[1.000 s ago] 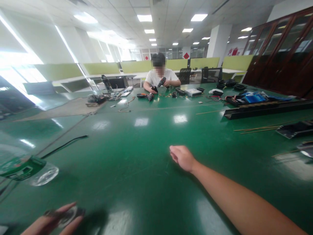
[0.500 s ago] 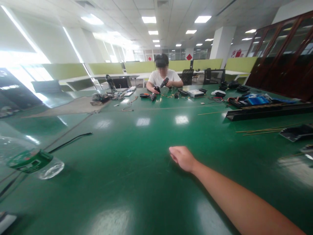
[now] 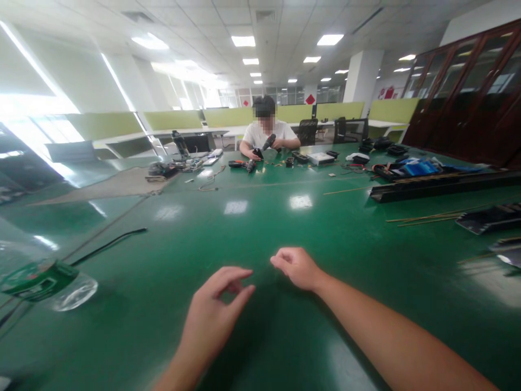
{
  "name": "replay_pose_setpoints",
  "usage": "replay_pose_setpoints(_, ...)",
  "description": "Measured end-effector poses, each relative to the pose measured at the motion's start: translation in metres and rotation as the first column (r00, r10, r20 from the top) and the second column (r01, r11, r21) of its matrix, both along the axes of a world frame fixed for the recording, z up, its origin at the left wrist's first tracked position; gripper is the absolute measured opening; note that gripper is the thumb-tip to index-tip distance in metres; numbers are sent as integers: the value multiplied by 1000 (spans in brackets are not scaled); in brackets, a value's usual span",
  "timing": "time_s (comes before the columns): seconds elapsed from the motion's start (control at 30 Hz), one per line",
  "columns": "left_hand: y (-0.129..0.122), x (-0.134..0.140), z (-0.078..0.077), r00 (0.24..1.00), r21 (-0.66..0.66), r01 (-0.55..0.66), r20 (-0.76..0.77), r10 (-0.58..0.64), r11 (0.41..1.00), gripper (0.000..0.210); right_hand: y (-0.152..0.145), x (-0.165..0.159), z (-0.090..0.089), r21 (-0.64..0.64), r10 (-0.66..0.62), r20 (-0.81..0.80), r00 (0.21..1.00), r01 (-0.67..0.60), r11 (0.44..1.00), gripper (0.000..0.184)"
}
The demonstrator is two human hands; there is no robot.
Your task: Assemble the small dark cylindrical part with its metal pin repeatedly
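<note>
My left hand (image 3: 215, 304) is over the near middle of the green table (image 3: 171, 255), with thumb and forefinger apart and nothing seen between them. To its right, my right hand (image 3: 296, 267) is closed, its fingers curled in and the thumb against them. Whatever it may hold is hidden or too small to make out. A narrow gap separates the two hands. Off to the left, a clear plastic bottle (image 3: 77, 290) with a green label (image 3: 38, 279) lies on its side.
A black cable (image 3: 109, 244) runs behind the bottle. Across the table, a person (image 3: 268, 133) holds a dark power tool (image 3: 268, 142) among scattered parts. At right lie a black channel (image 3: 427, 189), thin rods (image 3: 427, 219) and a blue bundle (image 3: 421, 166).
My left hand has come into view from below, next to the right one. The right hand stays closed, a little further left in view. The whole view has shifted slightly.
</note>
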State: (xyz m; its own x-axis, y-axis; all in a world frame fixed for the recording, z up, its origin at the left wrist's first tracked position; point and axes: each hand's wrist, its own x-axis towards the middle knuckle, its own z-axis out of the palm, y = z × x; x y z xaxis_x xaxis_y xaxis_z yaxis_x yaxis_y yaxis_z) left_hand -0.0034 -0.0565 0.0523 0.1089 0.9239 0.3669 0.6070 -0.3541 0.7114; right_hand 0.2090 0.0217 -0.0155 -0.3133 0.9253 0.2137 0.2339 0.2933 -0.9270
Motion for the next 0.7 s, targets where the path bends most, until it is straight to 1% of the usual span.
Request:
replay_pose_setpoints(0.1, 37, 33, -12, 999, -108, 31, 46, -27, 994, 45, 3, 0, -1, 14, 25, -30, 999, -24, 1000, 40)
replay_pose_setpoints(0.17, 53, 45, -21, 995, -165, 78, 81, -65, 983, 41, 5, 0, -2, 19, 44, -59, 997, -43, 999, 48)
replay_pose_setpoints(0.27, 62, 53, -31, 981, -193, 135, 166, -103, 972, 32, 7, 0, -3, 11, 28, -110, 994, -27, 1000, 56)
replay_pose_setpoints(0.37, 62, 59, -34, 955, -194, 129, 288, -69, 973, 31, 7, 0, -4, -17, 9, -145, 989, -12, 1000, 60)
replay_pose_setpoints(0.47, 57, 61, -29, 898, -222, 118, 441, -8, 968, 33, 7, 0, -5, -44, 15, -128, 992, -21, 999, 64)
replay_pose_setpoints(0.57, 44, 46, -15, 826, -227, 67, 559, 74, 972, 38, 7, 0, -5, -53, 34, -85, 996, -38, 998, 65)
replay_pose_setpoints(0.63, 28, 23, -2, 825, -216, -32, 546, 148, 976, 41, 7, 0, -4, -58, 38, -77, 996, -42, 997, 64)
replay_pose_setpoints(0.7, 7, -5, 10, 863, -164, -193, 440, 247, 967, 41, 7, 0, -4, -66, 37, -78, 996, -42, 997, 63)
